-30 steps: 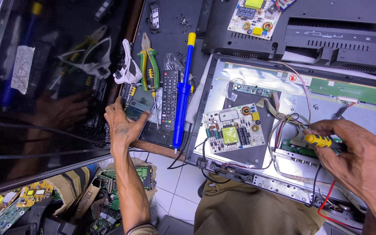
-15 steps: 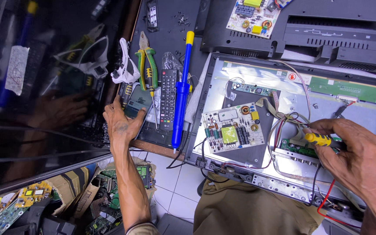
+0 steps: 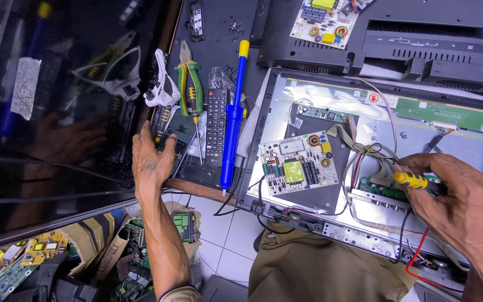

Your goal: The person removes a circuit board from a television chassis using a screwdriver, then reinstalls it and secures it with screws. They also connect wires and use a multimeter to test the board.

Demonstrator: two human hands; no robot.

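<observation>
My left hand (image 3: 151, 162) rests on a phone (image 3: 177, 137) with a dark screen, lying on the black bench beside a black remote control (image 3: 216, 126). My right hand (image 3: 465, 204) grips a screwdriver with a yellow handle (image 3: 410, 179), held over a small green board (image 3: 384, 190) and a bundle of wires inside the opened back of a flat television (image 3: 465, 148). A white power board (image 3: 299, 163) with a yellow part sits at the middle of that metal back.
A blue desoldering pump (image 3: 233, 117), green-handled pliers (image 3: 188, 81) and a white tool lie on the bench. A black rear cover (image 3: 420, 39) and another circuit board (image 3: 324, 22) lie further back. A glossy dark panel (image 3: 40, 117) stands left. Boxes of scrap boards (image 3: 23, 260) sit on the floor.
</observation>
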